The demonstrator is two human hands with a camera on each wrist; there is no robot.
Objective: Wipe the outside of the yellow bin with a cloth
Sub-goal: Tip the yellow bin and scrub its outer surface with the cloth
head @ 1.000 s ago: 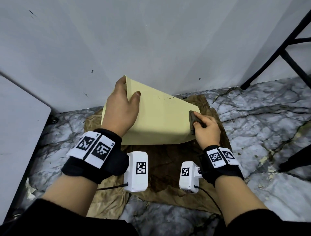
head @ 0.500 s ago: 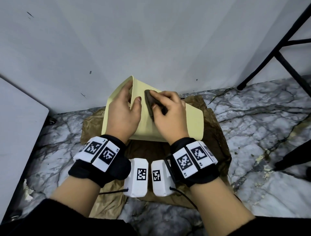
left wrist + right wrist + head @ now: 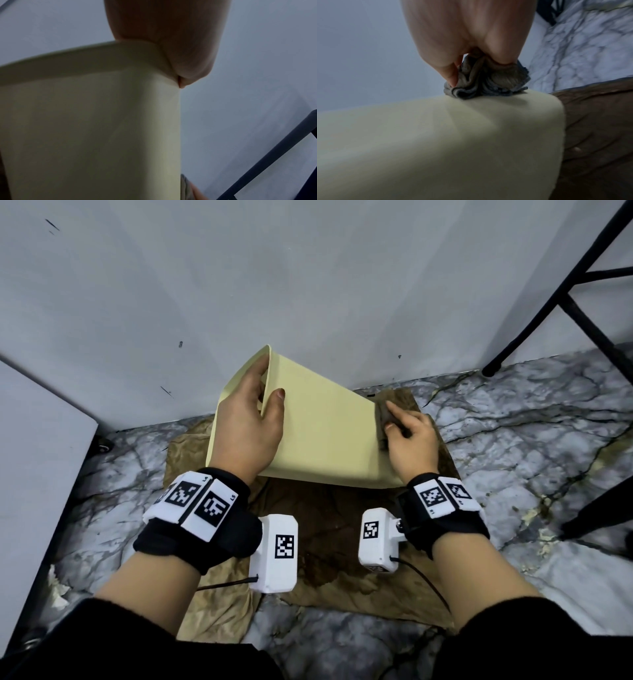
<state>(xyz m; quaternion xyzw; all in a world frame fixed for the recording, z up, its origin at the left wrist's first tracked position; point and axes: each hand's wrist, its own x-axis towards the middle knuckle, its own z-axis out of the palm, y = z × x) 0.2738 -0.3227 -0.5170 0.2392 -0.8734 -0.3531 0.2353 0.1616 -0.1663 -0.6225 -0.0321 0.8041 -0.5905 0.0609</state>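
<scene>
On the brown sheet (image 3: 318,529), the tilted bin (image 3: 325,436), judged light, stiff and smooth-walled, is best held at the rim, where the left hand (image 3: 248,426) grips it, while the right hand (image 3: 412,440) pinches the soft bunched cloth (image 3: 486,81) against its base edge.

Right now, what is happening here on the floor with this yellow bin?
A person is cleaning a yellow bin that lies tipped on its side on a brown stained sheet spread over the marble floor. The left hand grips the bin's open rim to steady it. The right hand holds a bunched grey cloth and presses it against the bin's outer wall near the base end.
</scene>
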